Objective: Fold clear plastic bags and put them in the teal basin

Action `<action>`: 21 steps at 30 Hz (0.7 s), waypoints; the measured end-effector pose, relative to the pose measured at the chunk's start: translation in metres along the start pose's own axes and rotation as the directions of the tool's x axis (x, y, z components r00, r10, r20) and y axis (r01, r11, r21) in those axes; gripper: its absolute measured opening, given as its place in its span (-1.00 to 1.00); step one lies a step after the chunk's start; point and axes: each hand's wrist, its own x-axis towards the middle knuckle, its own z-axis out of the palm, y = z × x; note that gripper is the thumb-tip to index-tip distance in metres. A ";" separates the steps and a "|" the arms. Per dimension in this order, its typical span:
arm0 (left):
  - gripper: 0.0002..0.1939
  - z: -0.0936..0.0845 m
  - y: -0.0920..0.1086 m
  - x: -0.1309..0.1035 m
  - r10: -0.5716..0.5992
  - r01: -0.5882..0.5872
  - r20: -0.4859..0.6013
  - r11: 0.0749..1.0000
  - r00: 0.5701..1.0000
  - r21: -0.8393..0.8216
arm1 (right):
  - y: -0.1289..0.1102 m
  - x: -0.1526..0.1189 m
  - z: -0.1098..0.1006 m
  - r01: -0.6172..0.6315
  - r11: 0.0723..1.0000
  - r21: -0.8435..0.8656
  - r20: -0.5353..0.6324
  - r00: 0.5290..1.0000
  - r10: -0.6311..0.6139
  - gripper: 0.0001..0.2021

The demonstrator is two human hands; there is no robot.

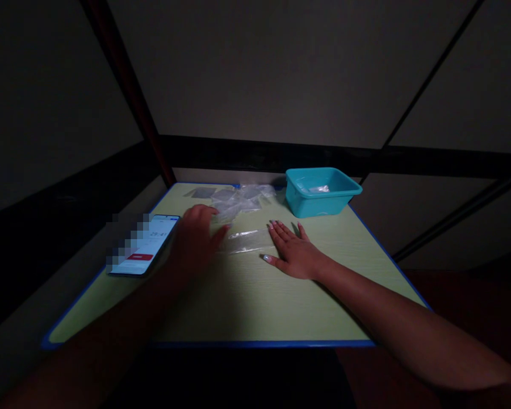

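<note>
A clear plastic bag (pixel 249 241) lies flat on the table between my hands. My right hand (pixel 296 253) rests on the tabletop with its fingers stretched out, the fingertips at the bag's right end. Near the bag's left end is my left hand (pixel 196 233), thumb and fingers apart and nothing visible in them. Whether it touches the bag I cannot tell. Beyond the hands, several more clear plastic bags (pixel 238 199) lie in a loose, overlapping pile.
A turquoise plastic basket (pixel 323 201) stands at the table's back right, with some clear plastic inside. To the left lies a phone (pixel 147 244) with its screen lit. The pale green table (pixel 255 312) has a blue edge, and a wall rises behind it.
</note>
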 end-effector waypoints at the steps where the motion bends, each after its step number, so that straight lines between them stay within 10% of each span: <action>1: -0.59 0.002 0.012 -0.006 0.082 -0.081 0.018 0.995 0.996 -0.061 | 0.000 0.000 0.000 -0.002 1.000 0.005 0.000 1.000 0.002 -0.13; 4: -0.32 0.013 0.051 -0.024 0.329 -0.294 0.176 0.935 0.928 -0.201 | 0.001 0.001 0.002 0.001 1.000 0.004 -0.009 1.000 -0.001 -0.17; 8: -0.20 0.030 0.096 -0.029 0.388 -0.292 0.387 0.913 0.836 -0.284 | 0.005 0.003 0.007 0.000 0.999 -0.044 0.024 1.000 0.001 -0.21; 21: -0.20 0.064 0.121 -0.011 0.073 -0.026 0.438 0.993 0.896 -0.113 | 0.000 0.002 0.000 -0.005 0.999 -0.039 0.049 0.999 0.007 -0.22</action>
